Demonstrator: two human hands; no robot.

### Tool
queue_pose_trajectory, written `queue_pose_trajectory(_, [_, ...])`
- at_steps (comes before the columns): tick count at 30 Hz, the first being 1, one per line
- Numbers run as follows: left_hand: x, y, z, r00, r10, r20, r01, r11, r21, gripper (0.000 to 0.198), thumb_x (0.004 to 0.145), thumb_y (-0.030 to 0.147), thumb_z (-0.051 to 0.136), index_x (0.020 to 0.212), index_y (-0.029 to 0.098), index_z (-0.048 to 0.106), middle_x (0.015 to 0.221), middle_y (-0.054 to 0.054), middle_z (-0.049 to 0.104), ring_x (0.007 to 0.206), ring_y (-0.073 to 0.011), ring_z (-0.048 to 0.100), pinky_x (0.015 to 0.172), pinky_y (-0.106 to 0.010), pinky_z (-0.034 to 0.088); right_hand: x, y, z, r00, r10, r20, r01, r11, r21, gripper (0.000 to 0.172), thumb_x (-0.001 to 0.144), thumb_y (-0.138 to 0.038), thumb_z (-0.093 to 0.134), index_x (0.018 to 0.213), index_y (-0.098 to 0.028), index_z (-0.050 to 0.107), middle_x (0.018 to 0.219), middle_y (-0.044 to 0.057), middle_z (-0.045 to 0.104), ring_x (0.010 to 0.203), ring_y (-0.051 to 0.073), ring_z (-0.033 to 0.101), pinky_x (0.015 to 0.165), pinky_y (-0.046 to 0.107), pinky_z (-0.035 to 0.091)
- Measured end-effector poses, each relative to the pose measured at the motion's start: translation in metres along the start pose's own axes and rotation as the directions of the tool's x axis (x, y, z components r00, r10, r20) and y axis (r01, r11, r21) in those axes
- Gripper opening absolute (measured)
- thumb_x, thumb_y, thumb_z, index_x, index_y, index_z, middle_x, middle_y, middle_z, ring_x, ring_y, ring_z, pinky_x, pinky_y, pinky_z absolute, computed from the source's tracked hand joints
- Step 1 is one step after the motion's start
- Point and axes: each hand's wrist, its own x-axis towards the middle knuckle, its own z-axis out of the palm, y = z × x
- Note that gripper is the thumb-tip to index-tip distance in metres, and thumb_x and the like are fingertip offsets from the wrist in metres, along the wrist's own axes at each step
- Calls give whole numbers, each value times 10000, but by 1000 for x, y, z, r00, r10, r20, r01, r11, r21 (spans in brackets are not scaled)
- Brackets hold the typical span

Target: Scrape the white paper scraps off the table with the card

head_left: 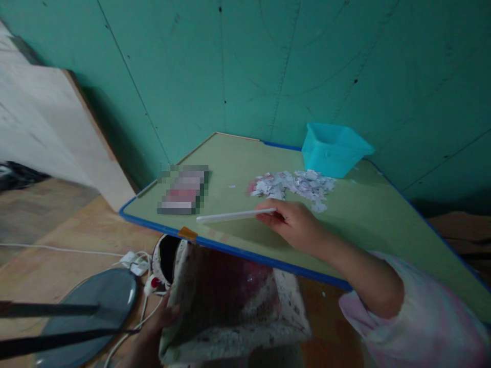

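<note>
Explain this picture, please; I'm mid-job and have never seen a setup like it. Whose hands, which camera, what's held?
There's no machine, just a person's bare hands, seen by a camera worn on the head, looking forward and down. The right hand holds a thin white strip over the table. The left hand grips the left side of an open box below the table's near edge. On the table lie paper scraps, a blue tub and a pixelated item.

Right hand (287, 220) holding thin white strip (226, 216) over green table (383, 225), left hand (159, 322) gripping stained bin (245, 335), paper scraps (295, 185) beside blue tub (333, 156)
</note>
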Motion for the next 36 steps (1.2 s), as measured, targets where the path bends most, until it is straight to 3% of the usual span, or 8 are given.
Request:
queue_pose_trajectory(4, [-3, 0, 7, 997, 32, 75, -33, 999, 11, 258, 547, 155, 746, 798, 187, 701, 573, -16, 735, 724, -262, 693, 542, -249, 555, -2, 0, -9, 996, -10, 90, 8, 1000, 25, 165, 834, -243, 473, 917, -182, 602, 883, 30, 657, 784, 118, 583, 694, 228, 406])
queue_pose_trajectory(7, [-9, 1, 14, 993, 9, 114, -11, 1000, 16, 179, 535, 172, 760, 695, 215, 693, 533, 12, 723, 728, -270, 692, 534, -266, 558, -3, 2, -21, 987, 37, 159, -44, 998, 40, 161, 827, -233, 472, 910, -185, 600, 870, 26, 652, 760, 120, 580, 678, 235, 413])
queue_pose_trajectory(9, [-12, 2, 16, 994, 6, 106, -6, 1000, -3, 202, 566, 178, 741, 757, 216, 690, 559, 24, 731, 760, -273, 688, 531, -270, 558, -4, 3, -29, 979, 91, 182, -99, 994, 34, 154, 816, -251, 483, 885, -184, 603, 831, 22, 643, 722, 122, 569, 652, 240, 412])
queue_pose_trajectory(14, [-14, 3, 19, 994, -4, 108, 7, 1000, -28, 521, 623, 179, 680, 1127, 219, 557, 630, 29, 746, 824, -282, 675, 520, -269, 554, -6, 6, -38, 951, 287, 113, -300, 946, 124, 162, 773, -321, 521, 820, -174, 569, 621, -17, 541, 556, 107, 493, 517, 230, 373])
queue_pose_trajectory(19, [-15, 3, 22, 985, 33, 167, -31, 999, -15, 579, 651, 175, 654, 1201, 254, 490, 700, 44, 751, 838, -272, 671, 542, -261, 556, -4, 5, -35, 881, 445, 159, -472, 850, 233, 193, 768, -353, 516, 821, -169, 537, 509, -61, 433, 407, 73, 369, 396, 211, 272])
queue_pose_trajectory(23, [-14, 0, 17, 991, 20, 131, -21, 1000, 7, 585, 664, 178, 645, 1220, 232, 469, 736, 21, 755, 820, -270, 676, 550, -270, 556, -2, 0, -28, 859, 467, 210, -511, 810, 287, 185, 779, -304, 505, 875, -149, 531, 496, -72, 424, 370, 51, 304, 384, 201, 239])
queue_pose_trajectory(32, [-11, -4, 17, 991, -9, 136, 3, 999, 45, 700, 710, 162, 610, 1336, 204, 299, 742, -30, 748, 759, -276, 687, 504, -286, 538, -3, -9, -17, 840, 418, 345, -524, 791, 317, 170, 803, -302, 483, 860, -144, 508, 449, -88, 400, 337, 36, 322, 333, 164, 234])
queue_pose_trajectory(36, [-8, -6, 15, 990, 14, 143, -25, 997, 72, 714, 712, 139, 605, 1340, 209, 273, 755, -26, 749, 791, -273, 681, 560, -305, 543, -6, -9, -15, 846, 380, 374, -509, 786, 351, 162, 811, -304, 486, 862, -150, 497, 494, -79, 424, 345, 23, 331, 318, 146, 234])
